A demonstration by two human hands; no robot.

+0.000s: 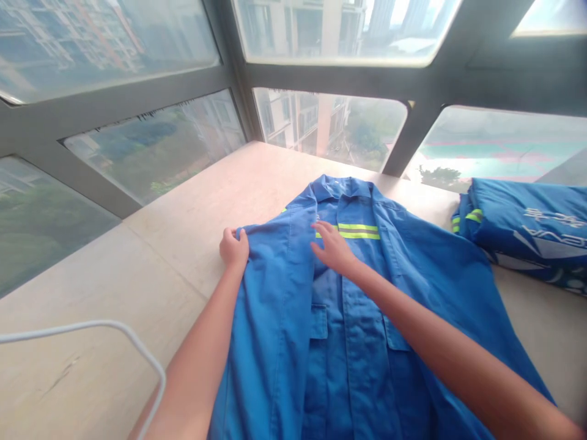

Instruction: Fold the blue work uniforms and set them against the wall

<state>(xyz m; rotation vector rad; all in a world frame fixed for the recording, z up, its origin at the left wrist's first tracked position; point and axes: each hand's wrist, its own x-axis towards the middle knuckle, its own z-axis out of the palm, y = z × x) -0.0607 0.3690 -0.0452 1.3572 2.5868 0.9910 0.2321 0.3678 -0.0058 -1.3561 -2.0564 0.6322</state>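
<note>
A blue work jacket (pixel 362 293) with yellow-and-grey reflective stripes lies front up, its collar toward the window corner. The sleeve on the left is laid over the jacket's front and covers part of the stripe. My left hand (pixel 233 246) pinches the fabric at the jacket's left edge, near the shoulder. Over the chest, my right hand (pixel 334 247) has its fingers apart beside the stripe, at the edge of the folded sleeve. Whether its fingertips touch the cloth I cannot tell. The sleeve on the right spreads out toward the lower right.
A folded blue bundle (pixel 532 229) with white lettering and yellow stripes lies at the right. A white cable (pixel 114 324) loops across the lower left, by my left forearm. Grey-framed windows (pixel 238 73) border the pale stone ledge (pixel 183 235) behind the jacket.
</note>
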